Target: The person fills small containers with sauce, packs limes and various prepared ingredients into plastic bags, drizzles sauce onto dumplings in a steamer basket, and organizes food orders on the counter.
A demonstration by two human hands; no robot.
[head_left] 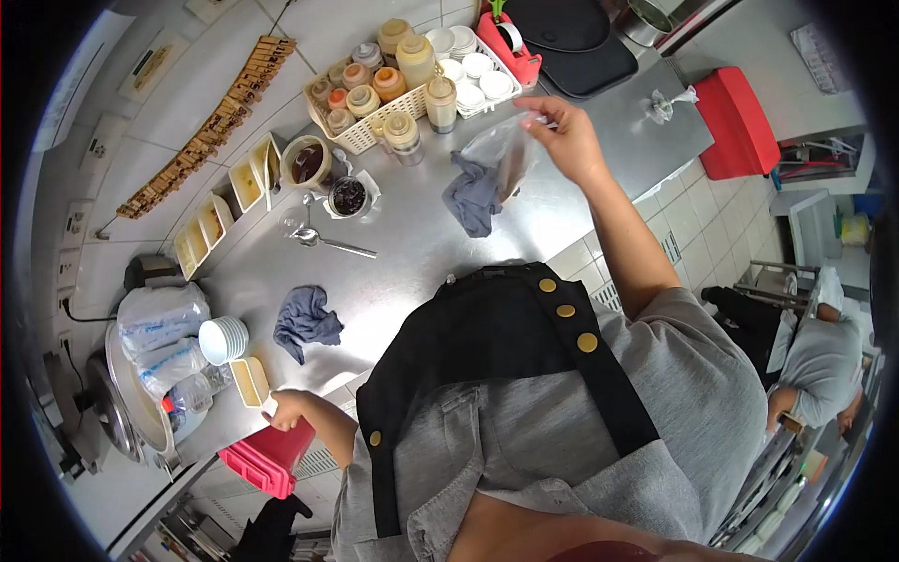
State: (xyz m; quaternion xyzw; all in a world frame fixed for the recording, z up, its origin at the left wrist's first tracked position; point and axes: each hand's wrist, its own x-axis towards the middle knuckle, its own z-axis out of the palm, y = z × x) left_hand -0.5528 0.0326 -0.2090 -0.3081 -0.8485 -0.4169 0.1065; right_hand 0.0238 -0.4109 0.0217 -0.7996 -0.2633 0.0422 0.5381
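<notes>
My right hand (567, 140) pinches the upper edge of a clear plastic bag (506, 150) over the steel counter. Beneath and beside the bag lies a crumpled blue-grey cloth (473, 199). At the counter's left front edge, my left hand (288, 409) grips the near end of a small pale-yellow rectangular container (250, 382); its fingertips are partly hidden. A second blue-grey cloth (307, 323) rests on the counter between my hands, touched by neither.
Squeeze bottles fill a cream basket (356, 140); white lidded cups stand in another basket (494, 101). Dark sauce tubs (307, 164), a spoon (337, 245) and yellow containers (203, 234) line the wall side. Stacked cups (225, 340) stand left. A red bin (735, 122) and a co-worker (819, 361) are right.
</notes>
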